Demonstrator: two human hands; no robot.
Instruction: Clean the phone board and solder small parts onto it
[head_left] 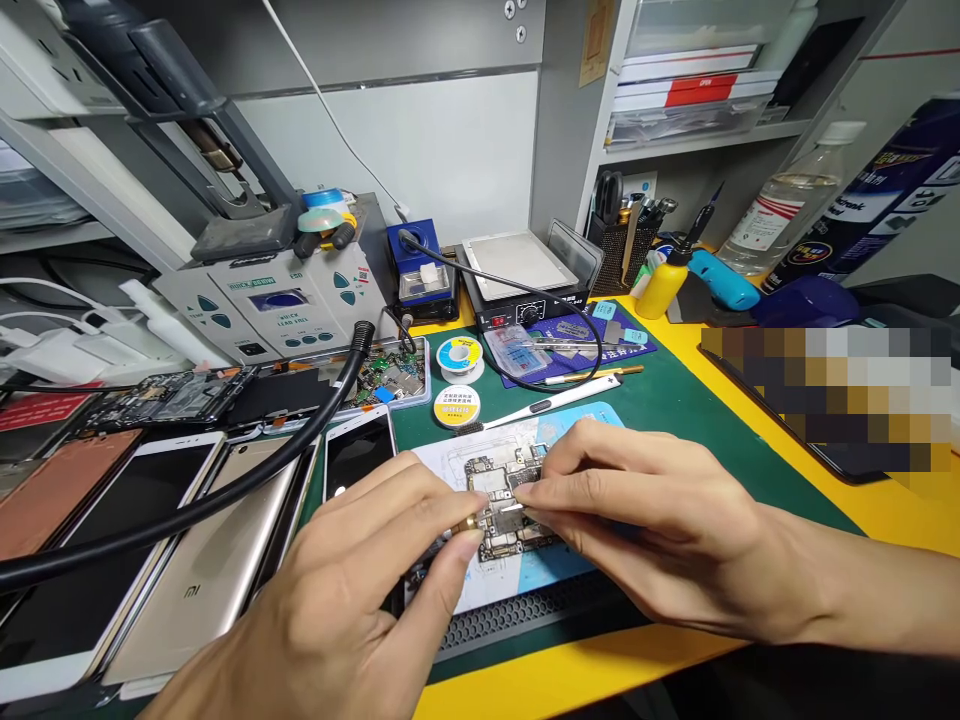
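A phone logic board (495, 530) lies over a white and light-blue mat (525, 578) in front of me. My left hand (360, 560) is closed at the board's left side, thumb and forefinger pinching a small brass-coloured knob (469, 523). What the knob belongs to is mostly hidden by my fingers. My right hand (652, 510) is closed over the board's right part, its thumb and fingertips pressed together. Whether these fingers hold the board's edge or a small part on it, I cannot make out.
A black hose (300, 440) arches from the hot-air station (285, 300) past several phones (206, 560) on the left. Solder spools (456, 405), a white brush (551, 400) and a heating plate (517, 270) stand behind. Bottles (787, 200) are at the right; a blurred patch hides something there.
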